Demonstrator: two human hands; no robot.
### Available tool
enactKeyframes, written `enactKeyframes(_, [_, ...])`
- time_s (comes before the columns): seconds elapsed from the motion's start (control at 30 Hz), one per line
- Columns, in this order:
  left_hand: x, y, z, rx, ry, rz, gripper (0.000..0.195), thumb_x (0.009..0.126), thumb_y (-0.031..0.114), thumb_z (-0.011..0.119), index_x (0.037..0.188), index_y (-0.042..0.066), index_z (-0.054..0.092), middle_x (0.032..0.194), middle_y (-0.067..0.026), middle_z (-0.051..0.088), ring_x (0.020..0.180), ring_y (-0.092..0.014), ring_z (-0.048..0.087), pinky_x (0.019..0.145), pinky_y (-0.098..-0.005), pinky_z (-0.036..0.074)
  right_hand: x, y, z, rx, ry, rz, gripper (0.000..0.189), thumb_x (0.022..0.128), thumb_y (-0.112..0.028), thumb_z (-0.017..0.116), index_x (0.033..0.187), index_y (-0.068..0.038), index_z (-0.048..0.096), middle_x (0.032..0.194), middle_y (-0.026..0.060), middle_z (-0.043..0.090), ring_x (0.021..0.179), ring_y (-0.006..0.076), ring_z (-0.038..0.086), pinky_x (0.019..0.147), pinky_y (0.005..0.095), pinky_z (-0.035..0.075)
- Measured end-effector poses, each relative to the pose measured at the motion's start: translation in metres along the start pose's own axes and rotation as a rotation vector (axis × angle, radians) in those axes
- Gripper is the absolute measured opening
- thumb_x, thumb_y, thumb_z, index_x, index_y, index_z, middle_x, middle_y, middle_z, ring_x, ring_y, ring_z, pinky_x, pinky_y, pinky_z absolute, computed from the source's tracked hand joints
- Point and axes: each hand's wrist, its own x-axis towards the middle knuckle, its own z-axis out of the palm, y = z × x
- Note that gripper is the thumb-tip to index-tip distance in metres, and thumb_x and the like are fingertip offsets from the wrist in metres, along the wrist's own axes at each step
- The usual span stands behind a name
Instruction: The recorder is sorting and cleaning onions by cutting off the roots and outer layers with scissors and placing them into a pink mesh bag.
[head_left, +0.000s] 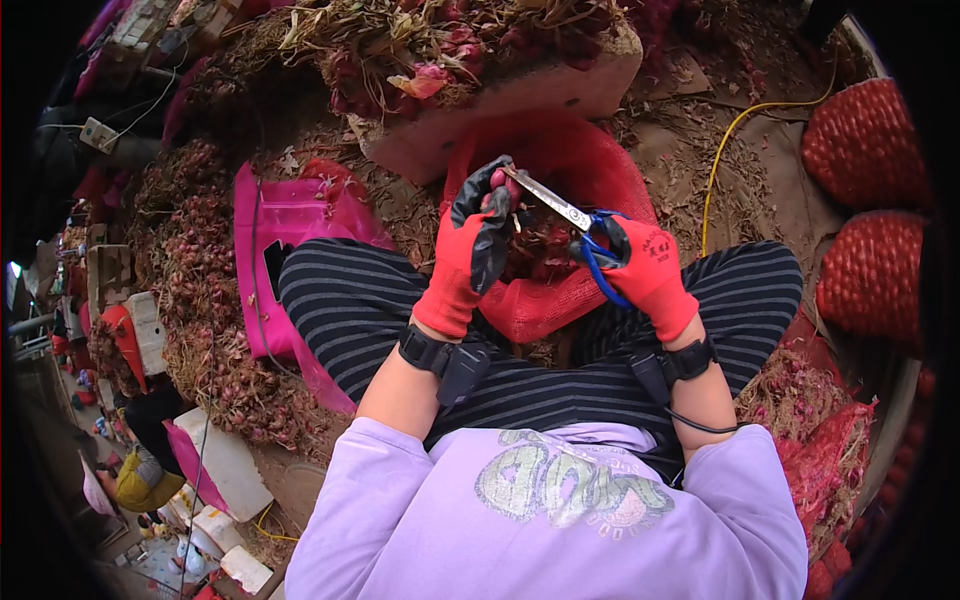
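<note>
Both hands wear red gloves with dark coated palms and fingers. In my left hand (480, 229) are red shallots (507, 187), pinched between thumb and fingers. My right hand (637, 259) grips the blue handles of a pair of scissors (553, 201), whose metal blades point up and left, their tips at the top of the shallots. Beneath both hands an open red mesh bag (525, 304) stands between the crossed legs, with shallots (544, 251) inside it.
Dried shallot bunches (450, 37) lie on a pale block (495, 112) ahead. A pink bag (262, 225) with a phone (274, 262) is at the left, beside heaped shallots (202, 322). Full red mesh sacks (866, 142) and a yellow cable (720, 150) are at the right.
</note>
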Motion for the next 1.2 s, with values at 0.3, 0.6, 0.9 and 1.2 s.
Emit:
enactKeyframes(0.3, [-0.003, 0.004, 0.014, 0.171, -0.007, -0.082, 0.035, 0.092, 0.010, 0.048, 0.125, 0.003, 0.044, 0.112, -0.0038, 0.055, 0.100, -0.011, 0.054, 0.085, -0.0218, 0.044, 0.003, 0.011, 0.007, 0.079, 0.043, 0.136, 0.029, 0.075, -0.022, 0.070, 0.096, -0.004, 0.062, 0.075, 0.0088, 0.064, 0.065, 0.0186, 0.062, 0.060, 0.0297, 0.046])
enactKeyframes(0.6, [-0.009, -0.020, 0.021, 0.386, -0.135, -0.279, 0.036, 0.092, 0.019, 0.051, 0.125, 0.007, 0.045, 0.110, -0.0032, 0.055, 0.086, -0.012, 0.057, 0.074, -0.0262, 0.048, 0.017, -0.003, 0.024, 0.859, 0.005, 0.259, 0.019, 0.079, -0.016, 0.067, 0.090, -0.003, 0.061, 0.074, 0.0014, 0.061, 0.063, 0.0047, 0.056, 0.055, 0.0213, 0.046])
enactKeyframes(0.9, [-0.010, -0.019, 0.023, 0.131, -0.063, -0.323, 0.039, 0.093, 0.018, 0.047, 0.127, 0.000, 0.042, 0.113, -0.0043, 0.055, 0.093, -0.012, 0.057, 0.082, -0.0263, 0.048, 0.013, 0.016, 0.023, 1.214, -0.059, 0.423, 0.018, 0.083, -0.014, 0.062, 0.096, -0.002, 0.061, 0.075, 0.0041, 0.062, 0.057, 0.0102, 0.059, 0.047, 0.0212, 0.046])
enactKeyframes(1.2, [-0.014, -0.021, 0.039, 0.412, -0.053, -0.228, 0.036, 0.088, 0.004, 0.054, 0.122, -0.001, 0.047, 0.103, -0.0027, 0.057, 0.089, -0.010, 0.055, 0.082, -0.0233, 0.046, 0.007, 0.022, 0.028, 1.309, -0.043, 0.422, 0.031, 0.091, -0.025, 0.049, 0.109, -0.001, 0.055, 0.092, 0.0064, 0.062, 0.074, 0.0112, 0.061, 0.059, 0.0224, 0.051])
